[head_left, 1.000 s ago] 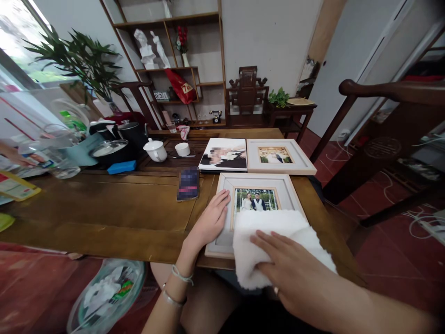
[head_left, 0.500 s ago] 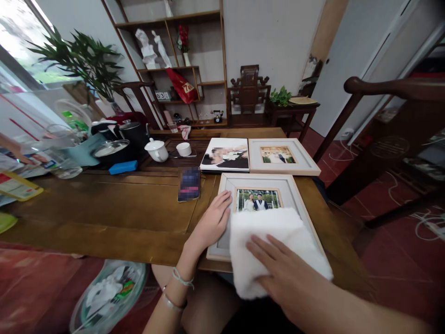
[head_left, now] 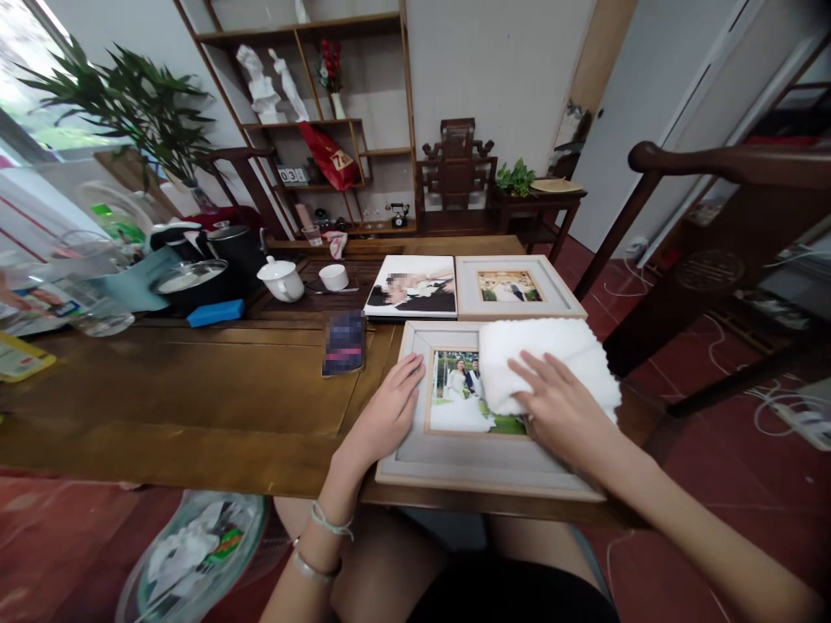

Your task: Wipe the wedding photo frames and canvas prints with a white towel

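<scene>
A light wooden picture frame [head_left: 493, 467] with a wide grey mat lies on the near right of the table, holding a wedding photo [head_left: 454, 398] of two people outdoors. My left hand [head_left: 393, 402] rests on the frame's left side, its fingers stretched out flat. On the upper right of the frame is a folded white towel [head_left: 551, 346], gripped and pressed down by my right hand [head_left: 558, 398]. The towel hides the right part of the photo and the frame's upper right corner, and one edge of it hangs past the frame's right side.
Behind the frame lie another framed photo [head_left: 564, 298] and a white-edged photo panel [head_left: 380, 303]. A dark phone-like object [head_left: 344, 344], a blue block [head_left: 215, 313], a lidded white cup [head_left: 282, 281] and a small white bowl [head_left: 333, 277] are farther left. A waste bin [head_left: 256, 536] stands below.
My right hand has moved the towel up and away across the frame, from its lower right to its upper right. More of the photo shows. My left hand has stayed on the left side.
</scene>
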`<state>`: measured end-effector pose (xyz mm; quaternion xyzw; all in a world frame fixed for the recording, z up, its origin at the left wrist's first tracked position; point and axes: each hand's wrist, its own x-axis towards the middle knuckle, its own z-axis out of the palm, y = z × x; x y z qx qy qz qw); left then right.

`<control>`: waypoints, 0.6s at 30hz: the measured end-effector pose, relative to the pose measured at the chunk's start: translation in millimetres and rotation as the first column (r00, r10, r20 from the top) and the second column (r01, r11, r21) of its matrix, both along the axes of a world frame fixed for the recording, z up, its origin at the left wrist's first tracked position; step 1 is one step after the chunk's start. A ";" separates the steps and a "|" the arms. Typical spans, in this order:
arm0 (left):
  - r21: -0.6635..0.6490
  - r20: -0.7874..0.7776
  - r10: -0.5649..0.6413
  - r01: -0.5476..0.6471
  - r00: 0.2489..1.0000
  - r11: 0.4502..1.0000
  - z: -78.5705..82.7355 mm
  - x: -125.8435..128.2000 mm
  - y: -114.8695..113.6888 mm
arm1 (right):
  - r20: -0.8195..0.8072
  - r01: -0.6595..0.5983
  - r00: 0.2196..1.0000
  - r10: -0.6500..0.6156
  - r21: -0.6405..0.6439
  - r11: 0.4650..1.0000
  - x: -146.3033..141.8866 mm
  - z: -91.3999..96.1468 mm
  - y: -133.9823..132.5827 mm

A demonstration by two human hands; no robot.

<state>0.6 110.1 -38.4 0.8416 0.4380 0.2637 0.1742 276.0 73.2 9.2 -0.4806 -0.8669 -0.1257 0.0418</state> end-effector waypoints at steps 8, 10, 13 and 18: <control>-0.011 -0.017 -0.002 0.002 1.000 1.000 0.8 0.4 -0.2 | -0.231 -0.301 0.939 0.255 -0.194 0.934 -21.7 28.7 -83.8; -0.011 -0.017 -0.001 0.001 1.000 1.000 1.5 0.1 -0.7 | -0.222 -0.245 0.954 0.200 -0.201 0.948 -17.0 25.1 -71.6; -0.009 -0.020 -0.001 0.000 1.000 1.000 2.5 -0.5 -1.5 | -0.125 -0.106 0.988 0.085 -0.167 0.980 -4.6 12.9 -26.5; -0.005 -0.017 0.001 -0.001 1.000 1.000 4.1 -0.7 -2.0 | -0.060 0.033 0.998 -0.030 0.054 0.998 12.5 3.4 58.8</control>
